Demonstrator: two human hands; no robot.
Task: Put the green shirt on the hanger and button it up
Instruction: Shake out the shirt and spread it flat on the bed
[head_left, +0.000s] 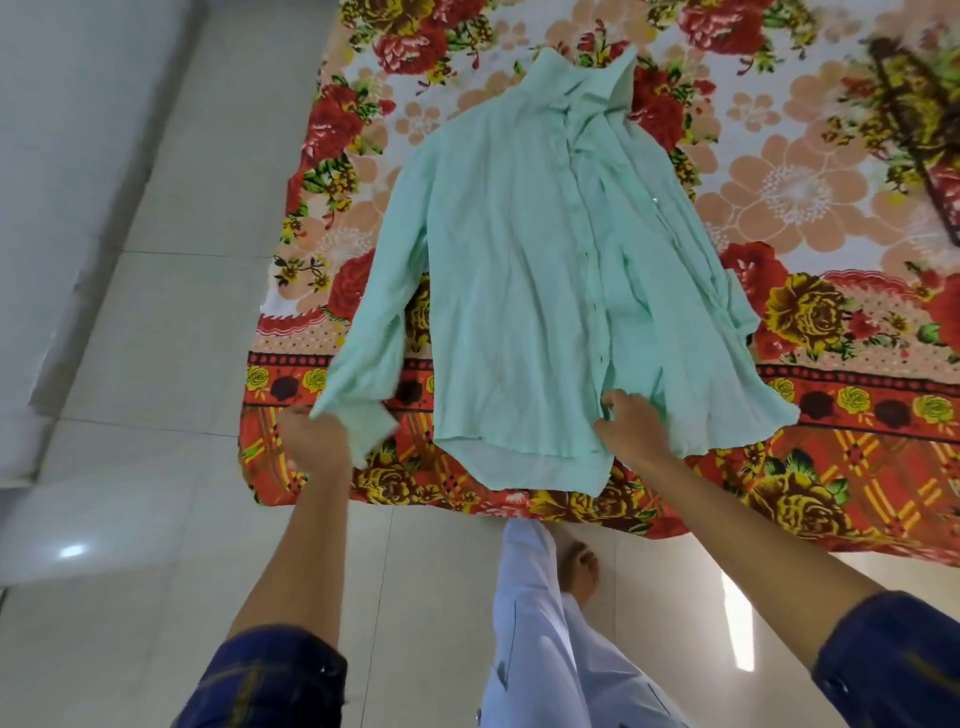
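Both hands (317, 441) grip thin crinkled green shirt (519, 249).

Soft daylight, glare on floor tiles (72, 551), edges warped and blurred.

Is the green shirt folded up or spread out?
Spread out. The green shirt lies flat on the floral blanket, collar far, hem near. The left hand grips a sleeve cuff; the right hand holds the front near the hem.

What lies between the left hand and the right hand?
In the head view, the green shirt's lower front and hem span between the left hand, gripping the sleeve cuff, and the right hand, on the floral blanket.
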